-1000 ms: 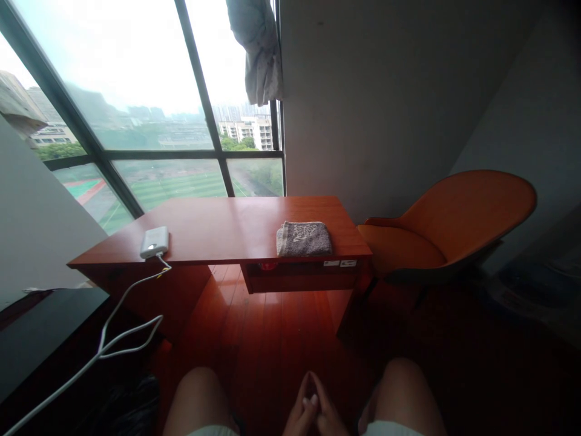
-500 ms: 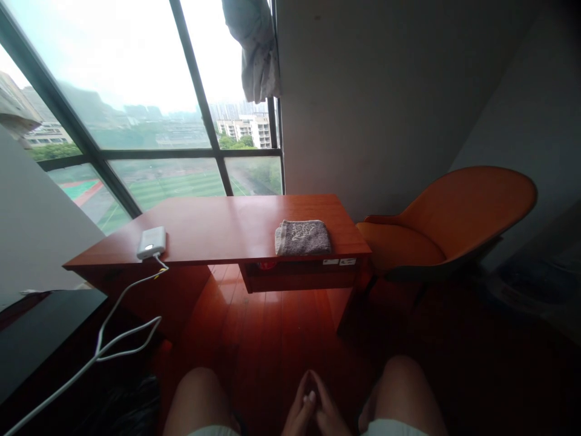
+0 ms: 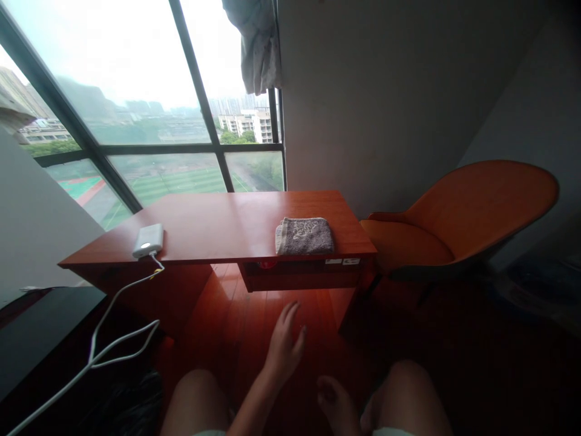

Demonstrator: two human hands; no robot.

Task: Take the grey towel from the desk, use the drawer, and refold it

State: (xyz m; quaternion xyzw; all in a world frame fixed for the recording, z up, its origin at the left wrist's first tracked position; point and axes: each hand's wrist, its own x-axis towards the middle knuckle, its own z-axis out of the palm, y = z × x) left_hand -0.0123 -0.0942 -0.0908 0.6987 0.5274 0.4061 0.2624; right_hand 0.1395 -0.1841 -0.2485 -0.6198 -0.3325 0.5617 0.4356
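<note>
Hovering spread and empty, the left hand is short of the folded grey fabric towel near the reddish wooden table's front-right corner; right hand half-curled, grip unreadable.

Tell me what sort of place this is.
Probably a room in a home or small office, well above ground: a wooden desk, an orange chair and a large window overlooking a sports field.
</note>
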